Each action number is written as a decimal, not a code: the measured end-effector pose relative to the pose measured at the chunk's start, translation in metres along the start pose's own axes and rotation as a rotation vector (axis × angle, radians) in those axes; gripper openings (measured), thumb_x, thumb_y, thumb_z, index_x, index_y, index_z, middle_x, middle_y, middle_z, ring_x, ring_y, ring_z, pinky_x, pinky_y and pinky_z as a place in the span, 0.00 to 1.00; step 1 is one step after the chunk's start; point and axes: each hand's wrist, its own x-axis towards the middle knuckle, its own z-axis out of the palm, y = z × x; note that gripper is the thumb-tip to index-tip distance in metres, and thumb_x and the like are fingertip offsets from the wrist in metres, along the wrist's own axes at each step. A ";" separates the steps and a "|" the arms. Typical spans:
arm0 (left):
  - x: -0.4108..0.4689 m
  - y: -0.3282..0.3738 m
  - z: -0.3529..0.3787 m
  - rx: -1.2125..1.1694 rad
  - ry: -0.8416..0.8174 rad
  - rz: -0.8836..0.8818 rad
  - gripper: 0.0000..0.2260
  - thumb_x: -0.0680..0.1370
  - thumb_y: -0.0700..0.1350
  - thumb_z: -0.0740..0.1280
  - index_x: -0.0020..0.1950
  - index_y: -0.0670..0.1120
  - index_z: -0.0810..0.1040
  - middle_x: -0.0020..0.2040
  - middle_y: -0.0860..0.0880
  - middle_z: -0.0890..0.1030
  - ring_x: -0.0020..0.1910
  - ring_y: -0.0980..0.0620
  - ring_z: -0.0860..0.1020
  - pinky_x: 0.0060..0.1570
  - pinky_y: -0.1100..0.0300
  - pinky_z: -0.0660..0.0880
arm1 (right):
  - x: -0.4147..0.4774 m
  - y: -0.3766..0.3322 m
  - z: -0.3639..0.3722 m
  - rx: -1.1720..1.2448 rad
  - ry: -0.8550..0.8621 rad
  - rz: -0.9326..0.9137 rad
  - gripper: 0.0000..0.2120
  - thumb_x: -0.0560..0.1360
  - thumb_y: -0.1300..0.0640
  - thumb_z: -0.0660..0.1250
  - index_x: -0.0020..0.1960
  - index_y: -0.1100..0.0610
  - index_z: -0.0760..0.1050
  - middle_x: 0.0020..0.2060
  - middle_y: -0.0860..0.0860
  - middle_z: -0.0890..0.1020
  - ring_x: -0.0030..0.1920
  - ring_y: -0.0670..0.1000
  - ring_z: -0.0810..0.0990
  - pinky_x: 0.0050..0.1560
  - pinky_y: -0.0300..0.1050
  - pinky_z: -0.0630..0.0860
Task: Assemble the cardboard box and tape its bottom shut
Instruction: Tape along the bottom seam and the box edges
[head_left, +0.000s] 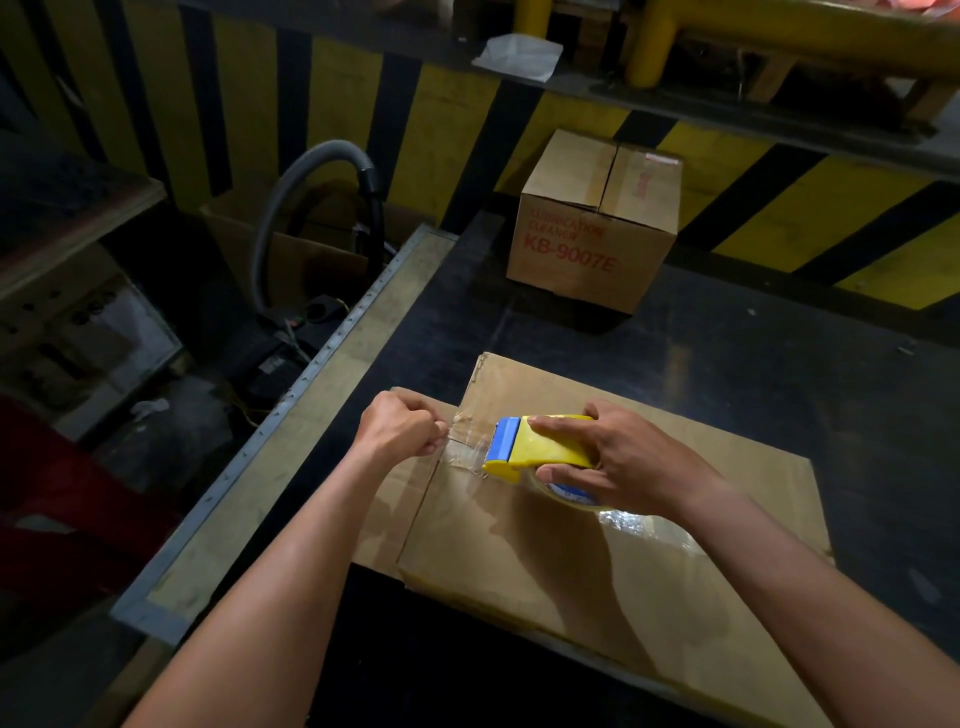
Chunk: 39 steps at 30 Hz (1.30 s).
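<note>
A: Dark bench (727, 364), hazard-striped wall behind. Cardboard box (571, 571) lies at the near edge, broad face up.
B: Step?
A: Taping. Left hand (400, 426) pinches the free end of the tape (465, 447) at the box's left edge. Right hand (618, 457) is wrapped round the yellow dispenser (540, 447) on top.
B: Next?
A: Probably anchor that end, then pull the dispenser across, strip taut, and press it flat.
</note>
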 end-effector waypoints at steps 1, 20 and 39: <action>0.002 -0.001 0.000 -0.012 -0.016 -0.011 0.06 0.74 0.35 0.73 0.37 0.42 0.86 0.36 0.42 0.86 0.38 0.49 0.85 0.46 0.53 0.85 | 0.001 0.000 0.000 0.001 0.001 -0.001 0.41 0.66 0.22 0.50 0.76 0.36 0.60 0.48 0.46 0.69 0.46 0.47 0.72 0.42 0.39 0.75; -0.001 -0.023 -0.001 -0.031 -0.008 -0.045 0.14 0.67 0.55 0.82 0.42 0.45 0.86 0.39 0.48 0.84 0.38 0.52 0.78 0.35 0.59 0.77 | 0.004 0.002 0.008 -0.006 0.063 -0.003 0.33 0.72 0.27 0.57 0.74 0.36 0.64 0.48 0.47 0.71 0.45 0.47 0.73 0.41 0.40 0.76; -0.065 -0.044 0.048 0.355 0.042 0.537 0.22 0.86 0.45 0.57 0.81 0.47 0.61 0.80 0.49 0.63 0.76 0.48 0.67 0.72 0.54 0.68 | 0.005 0.004 0.007 -0.027 0.058 -0.011 0.32 0.73 0.29 0.59 0.75 0.35 0.62 0.47 0.48 0.72 0.45 0.48 0.72 0.38 0.38 0.71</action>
